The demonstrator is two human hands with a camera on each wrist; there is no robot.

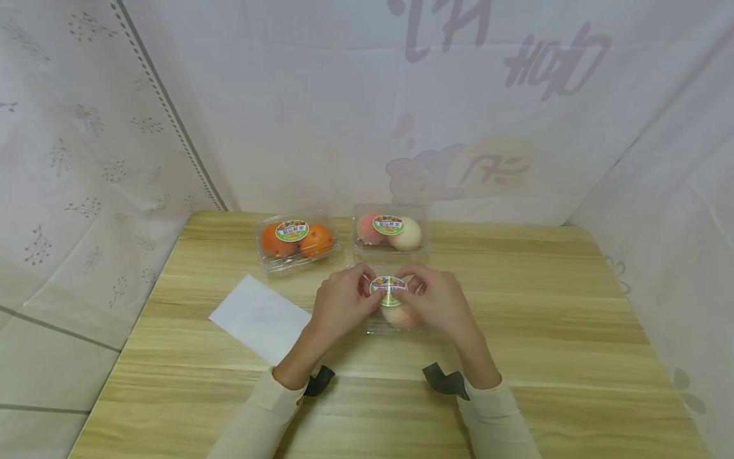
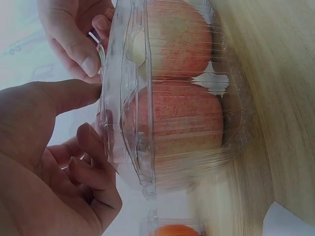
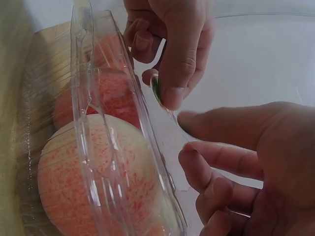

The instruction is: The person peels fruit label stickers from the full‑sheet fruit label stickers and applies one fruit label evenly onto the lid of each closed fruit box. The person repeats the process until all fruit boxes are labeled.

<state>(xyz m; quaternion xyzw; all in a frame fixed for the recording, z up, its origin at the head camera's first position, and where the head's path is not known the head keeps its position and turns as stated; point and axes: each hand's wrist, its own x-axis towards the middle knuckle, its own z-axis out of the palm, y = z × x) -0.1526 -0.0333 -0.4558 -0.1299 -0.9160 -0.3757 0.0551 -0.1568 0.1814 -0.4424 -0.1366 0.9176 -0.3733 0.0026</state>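
Note:
A clear plastic fruit box (image 1: 395,329) stands closed in front of the person, with red-and-cream, apple-like fruits (image 2: 182,113) inside. Over its lid is an oval fruit label (image 1: 388,299), seen nearly edge-on in the right wrist view. My left hand (image 1: 344,296) pinches the label's left side, thumb on top and index finger curled behind. From the other side, my right hand (image 1: 444,303) holds the label's right edge between thumb and index finger. Both thumbs meet near its middle. Whether the label's underside touches the lid, I cannot tell.
Behind stand two labelled clear boxes, one with oranges (image 1: 315,241), the other with a pink and a pale fruit (image 1: 407,236). A white paper sheet (image 1: 260,317) lies left of the hands on the wooden table (image 1: 562,331). Printed curtains (image 1: 298,95) hang around the table.

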